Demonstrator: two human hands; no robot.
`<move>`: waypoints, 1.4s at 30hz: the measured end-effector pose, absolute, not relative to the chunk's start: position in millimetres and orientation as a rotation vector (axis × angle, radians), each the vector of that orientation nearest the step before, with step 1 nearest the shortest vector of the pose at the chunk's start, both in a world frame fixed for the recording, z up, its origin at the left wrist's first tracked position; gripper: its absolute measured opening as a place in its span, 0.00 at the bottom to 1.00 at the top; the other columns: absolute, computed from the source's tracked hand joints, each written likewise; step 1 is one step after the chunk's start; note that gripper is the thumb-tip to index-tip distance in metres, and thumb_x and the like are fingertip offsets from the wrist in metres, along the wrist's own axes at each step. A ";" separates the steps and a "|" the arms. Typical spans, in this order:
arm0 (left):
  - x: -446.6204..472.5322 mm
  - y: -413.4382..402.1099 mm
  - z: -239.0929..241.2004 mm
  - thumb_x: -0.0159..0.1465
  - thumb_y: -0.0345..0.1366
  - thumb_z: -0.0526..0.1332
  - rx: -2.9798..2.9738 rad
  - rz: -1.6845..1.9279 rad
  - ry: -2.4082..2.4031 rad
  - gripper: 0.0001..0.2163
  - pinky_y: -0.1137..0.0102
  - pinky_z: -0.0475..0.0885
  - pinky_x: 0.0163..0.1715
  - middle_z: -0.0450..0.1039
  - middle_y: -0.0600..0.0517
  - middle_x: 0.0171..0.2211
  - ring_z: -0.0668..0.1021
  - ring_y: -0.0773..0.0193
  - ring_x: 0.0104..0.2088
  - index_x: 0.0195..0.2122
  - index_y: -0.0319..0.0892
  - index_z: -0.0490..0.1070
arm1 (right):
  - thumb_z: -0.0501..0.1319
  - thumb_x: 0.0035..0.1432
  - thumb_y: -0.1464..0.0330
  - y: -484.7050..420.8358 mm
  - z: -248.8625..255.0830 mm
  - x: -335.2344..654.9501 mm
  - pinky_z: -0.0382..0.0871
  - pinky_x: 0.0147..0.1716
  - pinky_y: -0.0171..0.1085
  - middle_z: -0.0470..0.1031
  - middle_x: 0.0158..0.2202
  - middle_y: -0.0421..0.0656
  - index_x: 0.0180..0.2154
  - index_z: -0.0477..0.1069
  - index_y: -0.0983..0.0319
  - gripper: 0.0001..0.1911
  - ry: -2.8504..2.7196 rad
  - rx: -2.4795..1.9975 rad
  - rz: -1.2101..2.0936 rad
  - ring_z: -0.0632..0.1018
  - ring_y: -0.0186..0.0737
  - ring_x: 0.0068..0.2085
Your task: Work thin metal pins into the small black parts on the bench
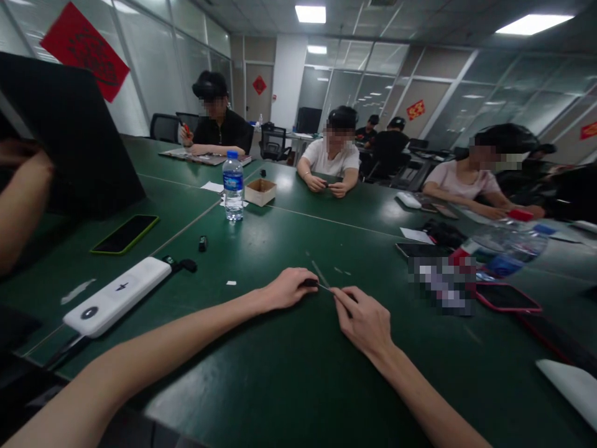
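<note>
My left hand [290,289] is closed around a small black object [310,282], over the middle of the green table [261,386]. From this object a thin, light strip [323,287] runs to the fingertips of my right hand [366,316], which pinch its other end. What exactly the black object is, I cannot make out. A narrow, pale, see-through sliver [319,270] shows just beyond my fingertips. Left of my left hand, a small white scrap [231,283] lies on the tabletop.
A white power bank [119,295], a green-edged phone [125,234] and a small black piece [202,242] lie left. Ahead stand a water bottle [233,186] and an open box [261,191]. Bottles [517,249] and a red-edged phone [508,297] are right. Several people sit around.
</note>
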State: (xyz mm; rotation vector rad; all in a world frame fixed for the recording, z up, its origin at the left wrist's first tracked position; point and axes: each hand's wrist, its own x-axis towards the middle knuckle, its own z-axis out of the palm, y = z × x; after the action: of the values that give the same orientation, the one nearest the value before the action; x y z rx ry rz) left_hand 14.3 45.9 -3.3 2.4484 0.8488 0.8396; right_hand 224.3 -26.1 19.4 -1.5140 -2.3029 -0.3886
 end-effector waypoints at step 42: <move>17.1 40.2 4.0 0.66 0.38 0.56 2.471 0.771 0.981 0.12 0.68 0.70 0.41 0.76 0.48 0.41 0.77 0.62 0.39 0.46 0.40 0.72 | 0.45 0.68 0.62 -28.7 22.2 221.0 0.53 0.19 0.29 0.73 0.36 0.46 0.50 0.70 0.60 0.19 -2.365 -1.594 -0.309 0.68 0.28 0.24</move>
State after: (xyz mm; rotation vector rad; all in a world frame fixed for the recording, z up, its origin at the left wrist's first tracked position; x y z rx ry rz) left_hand 17.1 40.2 4.0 2.4707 0.9805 0.7713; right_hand 221.0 -28.7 22.2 -1.5937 -2.3646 -0.3092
